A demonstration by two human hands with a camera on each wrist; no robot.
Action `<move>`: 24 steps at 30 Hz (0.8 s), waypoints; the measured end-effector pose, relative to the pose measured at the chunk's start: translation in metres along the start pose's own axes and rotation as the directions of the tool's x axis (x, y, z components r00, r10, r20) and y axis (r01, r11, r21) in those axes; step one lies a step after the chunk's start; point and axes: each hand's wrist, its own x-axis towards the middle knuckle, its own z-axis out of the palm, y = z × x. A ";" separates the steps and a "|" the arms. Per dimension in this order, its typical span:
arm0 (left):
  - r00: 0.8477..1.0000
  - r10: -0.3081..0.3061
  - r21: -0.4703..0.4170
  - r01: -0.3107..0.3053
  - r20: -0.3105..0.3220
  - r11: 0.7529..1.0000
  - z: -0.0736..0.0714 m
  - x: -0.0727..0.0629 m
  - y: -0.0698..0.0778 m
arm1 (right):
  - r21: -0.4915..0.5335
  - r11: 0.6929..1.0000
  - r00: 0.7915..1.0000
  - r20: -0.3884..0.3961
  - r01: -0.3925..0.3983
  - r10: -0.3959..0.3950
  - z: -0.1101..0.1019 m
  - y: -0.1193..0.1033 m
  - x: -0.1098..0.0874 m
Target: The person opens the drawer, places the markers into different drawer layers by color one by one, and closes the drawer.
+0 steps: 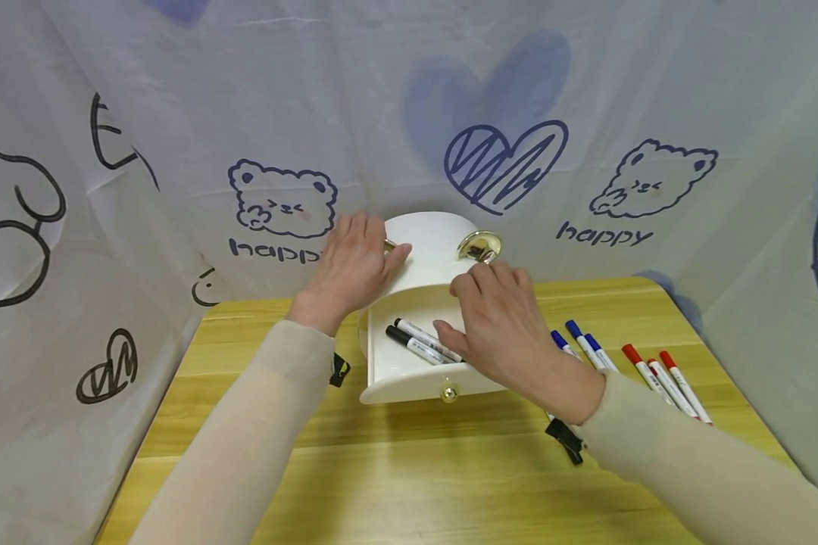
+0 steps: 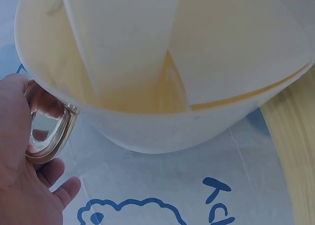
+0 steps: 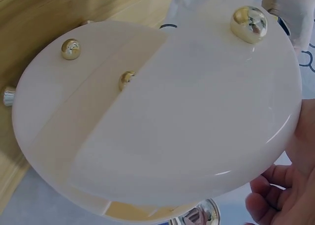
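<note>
A white rounded box with shiny gold ear-shaped pieces stands on the table with its upper drawer pulled out. Black-capped markers lie in the drawer. My left hand grips the left gold ear at the top of the box, its thumb pointing right. Over the right part of the drawer hangs my right hand, fingers loosely curled with nothing seen in them. Its thumb and fingertips show behind the edge of the drawer front, which bears a gold knob.
On the table's right side lie three blue-capped markers and three red-capped markers. The right gold ear is just beyond my right hand. A printed white cloth hangs behind the wooden table.
</note>
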 end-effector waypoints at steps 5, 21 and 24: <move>1.000 -0.001 -0.002 0.001 0.006 1.000 0.000 -0.001 -0.001 | 0.023 1.000 0.998 -0.063 -0.005 0.007 0.003 0.001 -0.002; 1.000 0.009 -0.003 -0.009 0.015 1.000 0.000 -0.001 -0.002 | 0.155 0.984 0.979 -0.173 -0.082 0.109 -0.005 0.028 -0.036; 1.000 0.003 -0.008 -0.003 0.025 1.000 0.000 -0.001 -0.001 | 0.156 0.980 0.972 -0.183 -0.120 0.148 -0.004 0.040 -0.053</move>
